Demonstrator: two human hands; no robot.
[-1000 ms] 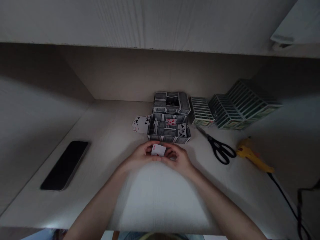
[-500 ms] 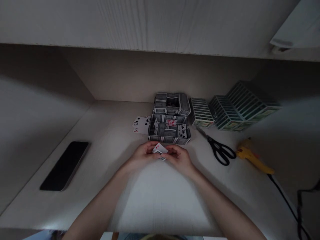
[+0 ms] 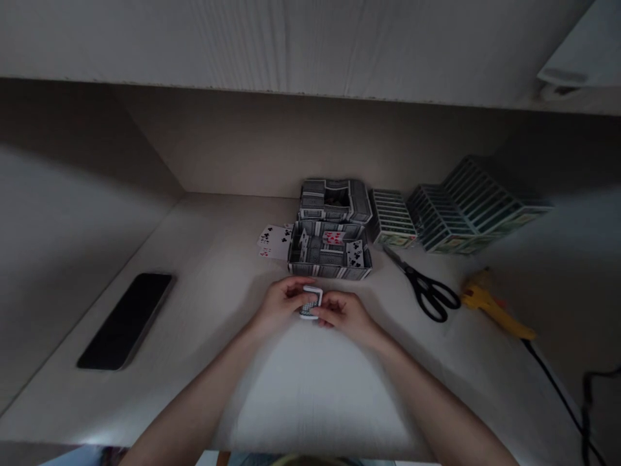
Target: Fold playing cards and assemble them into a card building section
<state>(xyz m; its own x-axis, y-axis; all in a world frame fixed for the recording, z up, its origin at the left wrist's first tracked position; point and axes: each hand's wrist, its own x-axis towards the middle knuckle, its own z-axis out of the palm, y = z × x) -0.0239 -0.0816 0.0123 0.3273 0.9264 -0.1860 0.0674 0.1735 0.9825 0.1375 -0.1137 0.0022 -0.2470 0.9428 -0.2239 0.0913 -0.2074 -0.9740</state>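
My left hand (image 3: 280,304) and my right hand (image 3: 343,313) meet at the middle of the desk, fingers closed on a playing card (image 3: 310,302) held between them. The card shows its patterned back. Just beyond my hands stands a structure built of playing cards (image 3: 330,243), with a lower front section and a taller rear section. Loose face-up cards (image 3: 274,241) lie at its left side.
A black phone (image 3: 127,320) lies at the left on the pale desk (image 3: 310,388). Stacked card packs (image 3: 456,207) stand at the back right. Black scissors (image 3: 427,291) and a yellow glue gun (image 3: 495,304) with a black cord lie to the right. A shelf overhangs above.
The card between my hands has turned over from showing its red ace face to showing its patterned back. My hands stay in the same spot.
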